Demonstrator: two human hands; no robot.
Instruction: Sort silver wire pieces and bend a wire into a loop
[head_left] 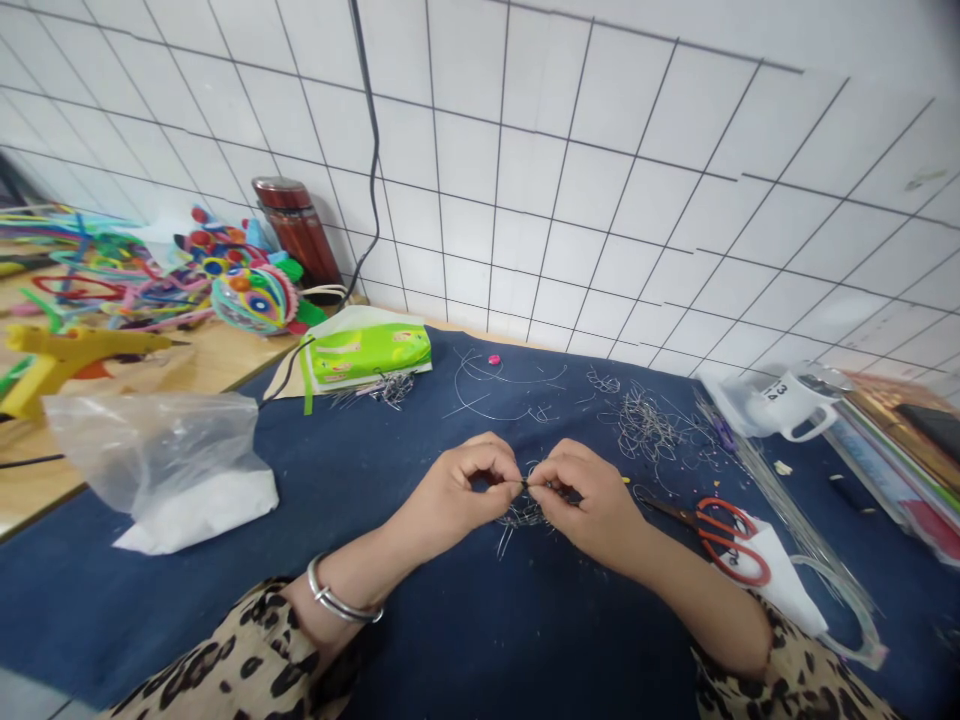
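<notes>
My left hand (480, 482) and my right hand (581, 495) meet over the middle of the dark blue cloth (480, 620). Both are closed in a pinch, thumb against forefinger, with the fingertips almost touching. Between them is a tiny dark thing, too small to name. Just below the fingers lies a small tangle of thin wire (523, 515), partly covered by my hands. Scissors with orange-red handles (731, 540) rest to the right of my right hand, on a white piece of paper or cloth (784, 575).
Loose wire (649, 425) lies tangled at the back right, near a white mug (799, 405). A green packet (367, 355) sits at the back left. Further left are a clear bag of white material (199, 510), a yellow glue gun (75, 355) and a red flask (300, 230).
</notes>
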